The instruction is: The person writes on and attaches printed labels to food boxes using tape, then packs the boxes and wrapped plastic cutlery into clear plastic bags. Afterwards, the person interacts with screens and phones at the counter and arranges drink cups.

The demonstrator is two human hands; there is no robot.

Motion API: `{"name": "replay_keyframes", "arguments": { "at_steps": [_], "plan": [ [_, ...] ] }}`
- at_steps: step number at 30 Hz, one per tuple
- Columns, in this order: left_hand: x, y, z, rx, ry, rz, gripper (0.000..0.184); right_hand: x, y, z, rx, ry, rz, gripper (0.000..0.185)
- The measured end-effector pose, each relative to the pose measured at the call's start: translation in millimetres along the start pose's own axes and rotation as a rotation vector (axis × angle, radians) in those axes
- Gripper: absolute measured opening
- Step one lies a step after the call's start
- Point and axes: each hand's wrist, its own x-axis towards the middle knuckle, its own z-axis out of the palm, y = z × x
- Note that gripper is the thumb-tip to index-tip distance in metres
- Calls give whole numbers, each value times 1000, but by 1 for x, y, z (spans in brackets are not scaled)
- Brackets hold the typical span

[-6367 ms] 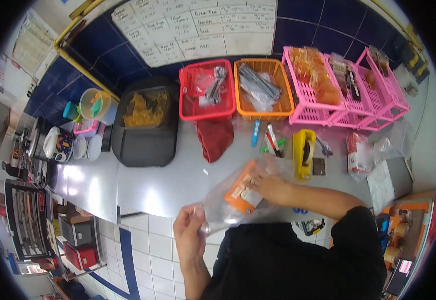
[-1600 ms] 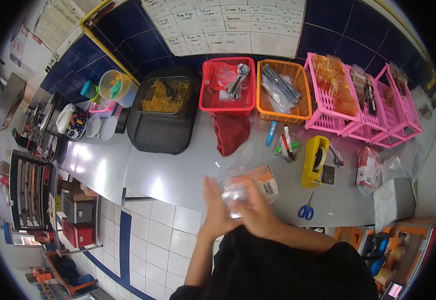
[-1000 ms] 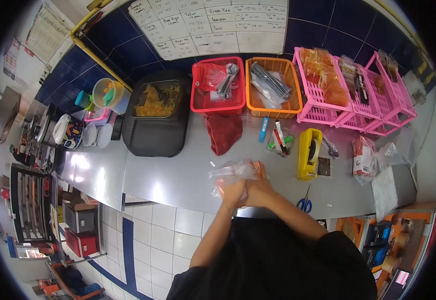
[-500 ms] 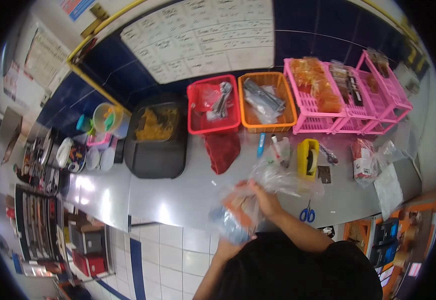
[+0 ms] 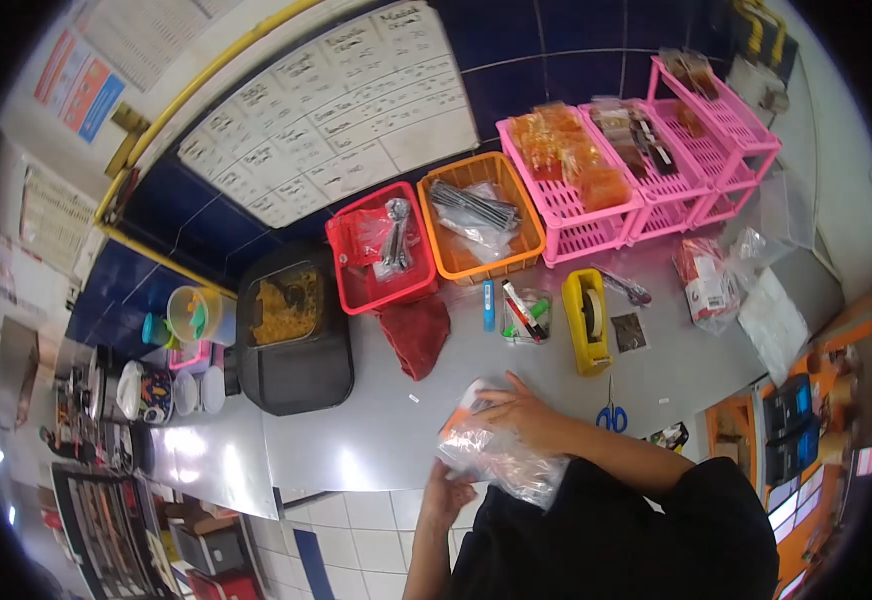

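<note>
A clear plastic bag [image 5: 526, 473] with an orange and white packet [image 5: 464, 408] inside lies tilted at the counter's front edge. My right hand [image 5: 521, 415] grips it from above, with its fingers over the packet's upper end. Just below the bag's left corner is my left hand [image 5: 444, 497], palm turned up and fingers loosely curled apart. Its thumb is close to the bag's edge; whether they touch is hard to see. Blue-handled scissors [image 5: 612, 415] lie right of my right forearm.
Behind the bag are a red cloth [image 5: 416, 335], a blue marker [image 5: 488, 305] and a yellow tape dispenser [image 5: 586, 325]. A red basket [image 5: 341, 255], an orange basket [image 5: 486, 270] and pink racks [image 5: 596, 220] line the wall. A dark lidded container [image 5: 296, 380] stands left.
The bag has turned, its loose end now toward my body instead of away. My right hand has come over its top; my left hand has come off its lower end. The view has tilted.
</note>
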Motion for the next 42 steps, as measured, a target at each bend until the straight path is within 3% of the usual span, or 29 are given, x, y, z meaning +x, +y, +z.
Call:
{"name": "replay_keyframes", "arguments": {
  "at_steps": [3,4,6,10,12,13,15,16,18,22,25,27,30,34,36,37,39,40,42],
  "plan": [
    [6,28,5,122,389,392,42,-15,28,22,-124,44,126,47],
    [11,37,16,123,393,391,42,-23,42,36,-120,43,125,47],
    [12,70,59,449,353,672,29,-38,69,65,-17,278,189,47],
    [57,107,140,980,184,1013,28,-36,42,51,53,342,92,48],
    [88,122,178,1258,165,1106,26,-40,49,54,-110,469,98,57],
    [102,126,195,1265,161,1108,26,-41,45,52,-110,478,101,57],
    [126,129,222,1668,310,831,35,-43,31,46,-176,579,497,73],
    [133,128,229,1677,303,837,35,-44,32,46,-176,590,502,73],
    [144,129,244,1835,456,595,40,-44,35,45,-251,559,646,77],
    [151,136,250,1855,435,463,41,-46,36,42,-205,563,723,68],
    [150,142,249,1834,473,465,37,-54,47,46,-162,451,650,56],
    [144,147,245,1843,477,503,39,-57,50,47,-164,373,432,49],
    [129,156,239,1856,466,513,39,-60,39,39,105,319,335,48],
    [108,160,204,1845,370,592,36,-68,33,23,196,276,259,52],
    [96,155,177,1559,72,635,28,-73,36,19,242,351,125,51],
    [91,146,164,1557,71,629,28,-74,36,18,245,347,129,51],
    [81,125,137,1154,-54,583,24,-75,37,16,240,323,108,45],
    [74,113,128,1147,-50,574,24,-76,36,12,247,313,111,45],
    [53,85,123,1255,70,806,20,-74,27,-3,176,156,185,38]
  ]
}}
